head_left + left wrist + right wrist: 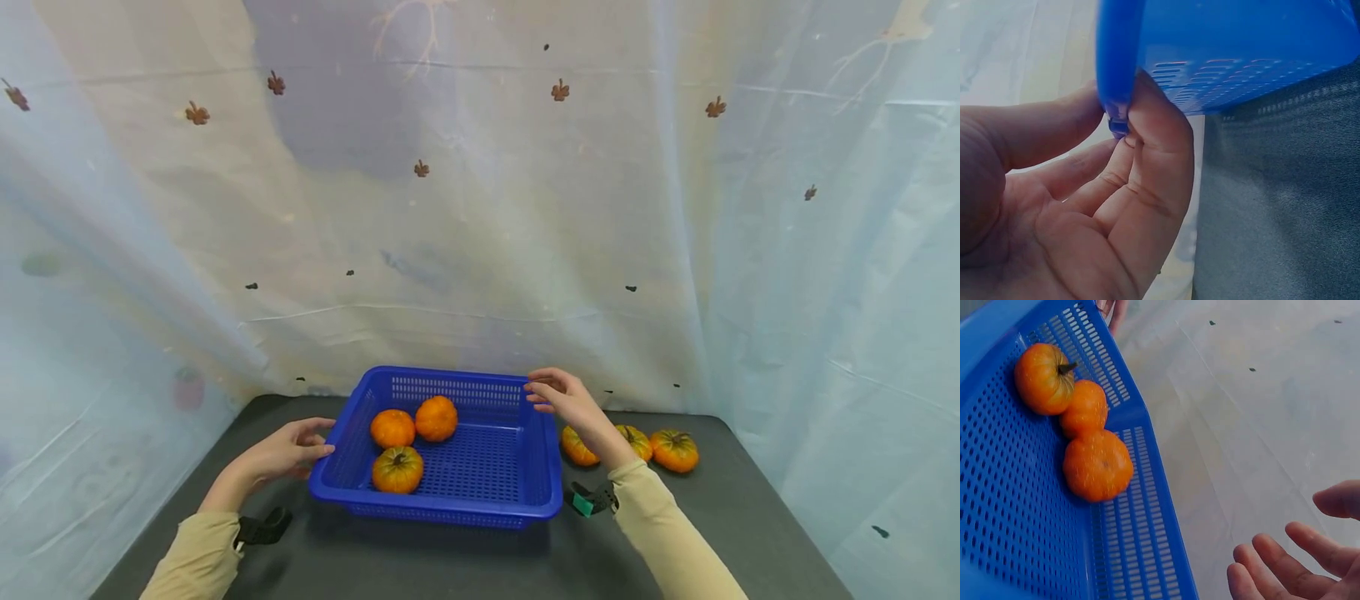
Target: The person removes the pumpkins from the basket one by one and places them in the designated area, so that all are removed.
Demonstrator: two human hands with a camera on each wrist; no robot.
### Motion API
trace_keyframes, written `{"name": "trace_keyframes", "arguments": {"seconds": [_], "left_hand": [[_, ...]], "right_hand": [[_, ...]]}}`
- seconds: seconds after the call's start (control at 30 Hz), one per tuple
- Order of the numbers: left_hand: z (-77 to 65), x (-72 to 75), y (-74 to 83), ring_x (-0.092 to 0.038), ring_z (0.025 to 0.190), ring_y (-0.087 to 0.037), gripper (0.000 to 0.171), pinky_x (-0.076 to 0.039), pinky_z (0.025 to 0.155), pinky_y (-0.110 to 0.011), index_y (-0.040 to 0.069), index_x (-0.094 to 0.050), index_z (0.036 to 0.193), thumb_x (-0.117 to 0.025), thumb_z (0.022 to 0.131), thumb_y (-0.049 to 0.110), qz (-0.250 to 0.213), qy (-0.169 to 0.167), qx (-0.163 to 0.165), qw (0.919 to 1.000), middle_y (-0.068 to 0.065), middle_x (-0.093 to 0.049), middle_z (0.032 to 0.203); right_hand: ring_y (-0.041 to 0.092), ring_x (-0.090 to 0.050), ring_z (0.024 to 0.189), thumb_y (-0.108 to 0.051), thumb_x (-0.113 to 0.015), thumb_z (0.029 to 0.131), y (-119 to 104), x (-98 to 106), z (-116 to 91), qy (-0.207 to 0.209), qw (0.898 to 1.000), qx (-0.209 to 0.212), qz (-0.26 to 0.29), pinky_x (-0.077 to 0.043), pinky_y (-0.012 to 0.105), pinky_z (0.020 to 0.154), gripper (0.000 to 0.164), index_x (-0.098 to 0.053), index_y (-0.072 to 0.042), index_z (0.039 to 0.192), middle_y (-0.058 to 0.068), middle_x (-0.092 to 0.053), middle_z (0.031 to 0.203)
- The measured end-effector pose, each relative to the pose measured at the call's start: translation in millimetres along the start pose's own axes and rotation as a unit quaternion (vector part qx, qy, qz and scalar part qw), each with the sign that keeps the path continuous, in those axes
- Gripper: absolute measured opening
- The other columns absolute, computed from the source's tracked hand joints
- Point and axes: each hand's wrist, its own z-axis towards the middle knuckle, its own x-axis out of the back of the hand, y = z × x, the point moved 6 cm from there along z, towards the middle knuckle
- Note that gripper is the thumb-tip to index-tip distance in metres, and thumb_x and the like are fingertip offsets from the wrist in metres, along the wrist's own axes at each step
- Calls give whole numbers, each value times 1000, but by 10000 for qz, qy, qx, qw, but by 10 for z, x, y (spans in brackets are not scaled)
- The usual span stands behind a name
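A left hand (281,454) pinches a blue basket (450,505) while a right hand (564,400) holds nothing.

Nearest, pale sleeves (197,558) reach in over the dark table (420,575), and the basket sits between them; the left thumb and fingers close on its left rim, with three orange pumpkins (397,470) huddled inside toward that side; the right hand hangs by the far right corner, fingers loosely spread; beyond the basket's right side sit three more pumpkins (675,451), partly hidden by the forearm, and behind everything hangs a leaf-dotted sheet (480,233).
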Motion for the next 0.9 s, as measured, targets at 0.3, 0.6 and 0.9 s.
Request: {"name": "trace_keyframes", "arguments": {"seconds": [0.3,0.6,0.9], "left_hand": [[-2,1,8,-65,89,-31,66,-55,75,-47,-12,-23,142,-59,97,21,-20,-55,-17,10000,-15,-63,100],[-13,-1,21,-65,88,-30,67,-55,75,-46,-11,-23,143,-59,96,21,-1,-20,35,10000,-15,-63,100],[-10,0,21,-65,88,-29,66,-55,75,-47,-10,-25,143,-60,96,21,51,92,119,9999,-15,-63,100]], "right_hand": [[40,-52,116,-17,-50,101,-120,-346,117,-792,9968,89,29,-46,46,94,38,-47,5,132,23,-52,128],[41,-52,117,-18,-49,101,-190,-657,244,-1442,9895,85,-13,-44,48,97,36,-49,1,132,23,-51,131],[33,-59,108,-24,-52,100,-132,-904,370,-1767,9840,-210,-93,-46,46,94,39,-52,0,130,14,-60,121]]}}
